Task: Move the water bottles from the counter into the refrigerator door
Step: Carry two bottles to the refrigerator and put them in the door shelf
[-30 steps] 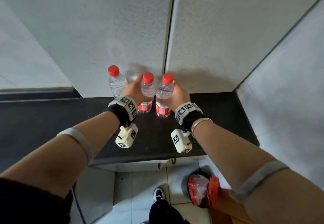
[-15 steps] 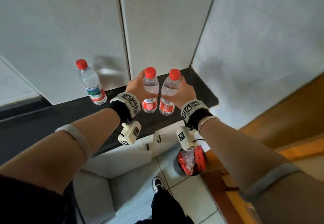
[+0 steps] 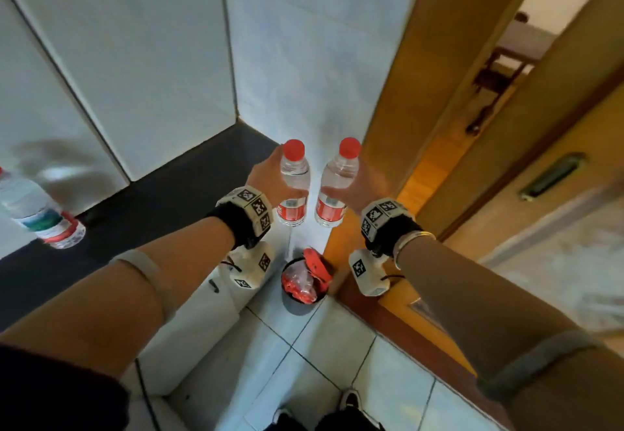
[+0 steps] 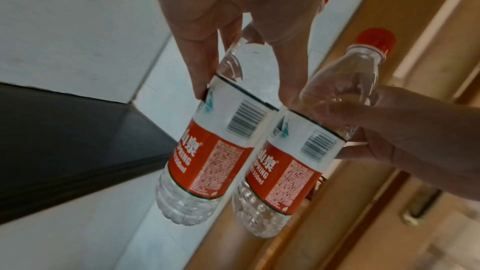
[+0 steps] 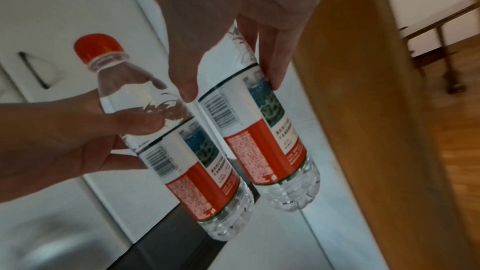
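Three clear plastic water bottles with red caps and red-and-white labels show. The left hand (image 3: 270,177) grips one bottle (image 3: 294,191) and the right hand (image 3: 361,184) grips a second bottle (image 3: 334,191), both upright in the air past the dark counter (image 3: 162,201). The third bottle (image 3: 37,214) stands on the counter, cut off and blurred at the frame's left edge.

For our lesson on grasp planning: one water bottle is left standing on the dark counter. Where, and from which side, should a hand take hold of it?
Grip the bottle on the counter round its clear upper body, just above the label, coming from the open front edge of the counter, since the wall stands behind it. It stands upright and is round, so fingers can wrap it as the left hand does its own bottle.
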The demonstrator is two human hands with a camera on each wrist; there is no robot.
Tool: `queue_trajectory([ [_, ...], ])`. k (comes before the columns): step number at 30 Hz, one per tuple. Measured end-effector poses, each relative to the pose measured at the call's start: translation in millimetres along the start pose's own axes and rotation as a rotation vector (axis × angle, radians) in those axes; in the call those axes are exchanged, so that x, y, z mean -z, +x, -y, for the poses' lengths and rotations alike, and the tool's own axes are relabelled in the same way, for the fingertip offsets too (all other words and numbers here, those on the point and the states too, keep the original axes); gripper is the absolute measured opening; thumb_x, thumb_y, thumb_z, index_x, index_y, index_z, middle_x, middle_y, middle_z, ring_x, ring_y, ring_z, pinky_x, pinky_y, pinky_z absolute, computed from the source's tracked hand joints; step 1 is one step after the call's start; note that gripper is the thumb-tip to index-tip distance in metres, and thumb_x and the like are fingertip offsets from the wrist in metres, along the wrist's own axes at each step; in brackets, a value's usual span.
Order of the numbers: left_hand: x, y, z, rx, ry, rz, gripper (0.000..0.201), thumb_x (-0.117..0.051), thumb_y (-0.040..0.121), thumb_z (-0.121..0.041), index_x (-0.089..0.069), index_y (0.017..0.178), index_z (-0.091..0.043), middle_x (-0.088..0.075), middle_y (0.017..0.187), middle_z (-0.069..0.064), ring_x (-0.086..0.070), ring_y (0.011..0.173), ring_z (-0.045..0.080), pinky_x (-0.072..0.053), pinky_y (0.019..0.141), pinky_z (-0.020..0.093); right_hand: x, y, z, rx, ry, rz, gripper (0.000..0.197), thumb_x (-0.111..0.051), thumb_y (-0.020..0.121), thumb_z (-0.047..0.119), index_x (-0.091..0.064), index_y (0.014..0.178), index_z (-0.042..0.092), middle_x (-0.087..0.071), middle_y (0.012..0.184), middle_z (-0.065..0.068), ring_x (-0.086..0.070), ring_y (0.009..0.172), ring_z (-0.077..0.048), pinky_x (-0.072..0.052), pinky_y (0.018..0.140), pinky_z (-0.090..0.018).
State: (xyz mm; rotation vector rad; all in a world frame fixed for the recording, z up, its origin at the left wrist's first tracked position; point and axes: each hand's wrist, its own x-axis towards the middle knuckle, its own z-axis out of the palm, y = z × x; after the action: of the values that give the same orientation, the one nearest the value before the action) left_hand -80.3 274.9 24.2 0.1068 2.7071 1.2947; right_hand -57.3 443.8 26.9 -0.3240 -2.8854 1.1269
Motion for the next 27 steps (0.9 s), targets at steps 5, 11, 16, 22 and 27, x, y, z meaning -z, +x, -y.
queue_trajectory([
  [5, -56.6, -10.6, -50.2, -0.130, 0.030, 0.147, 0.069, -0.081, 0.065, -0.029, -0.044, 0.123, -0.021, -0.065, 0.117, 0.005, -0.062, 0.109, 0.028, -0.048, 0.098, 0.040, 51.8, -33.0, -53.4, -0.138, 0.052, -0.129, 0.084, -0.081, 0.067, 0.034, -0.034, 0.136, 0.021, -0.057, 0.131, -0.007, -0.056, 0.116, -0.028, -0.049, 0.091, -0.040],
  [11, -137.4, -28.7, -105.1, -0.246, 0.008, 0.334, 0.074, -0.082, 0.067, -0.025, -0.043, 0.130, -0.021, -0.062, 0.122, 0.006, -0.059, 0.111, 0.028, -0.048, 0.091, 0.034, 109.4, -77.9, -128.7, -0.267, 0.049, -0.248, 0.088, -0.082, 0.063, 0.041, -0.034, 0.135, 0.026, -0.062, 0.123, -0.005, -0.060, 0.110, -0.028, -0.052, 0.090, -0.040],
  [16, -212.1, -55.7, -158.2, -0.352, 0.071, 0.459, 0.077, -0.083, 0.065, -0.025, -0.043, 0.130, -0.021, -0.063, 0.121, 0.005, -0.059, 0.112, 0.026, -0.046, 0.096, 0.036, 163.5, -125.9, -196.1, -0.397, 0.071, -0.394, 0.083, -0.083, 0.063, 0.035, -0.038, 0.132, 0.024, -0.064, 0.120, -0.006, -0.061, 0.108, -0.027, -0.049, 0.090, -0.037],
  [22, -308.1, -103.8, -223.2, -0.408, 0.050, 0.665, 0.047, -0.078, 0.073, -0.018, -0.053, 0.113, -0.020, -0.065, 0.114, 0.007, -0.061, 0.106, 0.028, -0.047, 0.097, 0.044, 226.0, -197.5, -273.1, -0.512, 0.060, -0.544, 0.077, -0.081, 0.066, 0.036, -0.040, 0.129, 0.018, -0.065, 0.117, -0.010, -0.062, 0.105, -0.030, -0.047, 0.085, -0.032],
  [27, -382.9, -159.2, -285.2, -0.490, 0.037, 0.759, 0.078, -0.085, 0.062, -0.019, -0.045, 0.129, -0.026, -0.062, 0.123, 0.005, -0.058, 0.113, 0.026, -0.045, 0.101, 0.046, 279.9, -263.3, -333.6, -0.597, 0.080, -0.648, 0.078, -0.082, 0.065, 0.035, -0.040, 0.129, 0.019, -0.065, 0.115, -0.009, -0.062, 0.104, -0.029, -0.048, 0.086, -0.035],
])
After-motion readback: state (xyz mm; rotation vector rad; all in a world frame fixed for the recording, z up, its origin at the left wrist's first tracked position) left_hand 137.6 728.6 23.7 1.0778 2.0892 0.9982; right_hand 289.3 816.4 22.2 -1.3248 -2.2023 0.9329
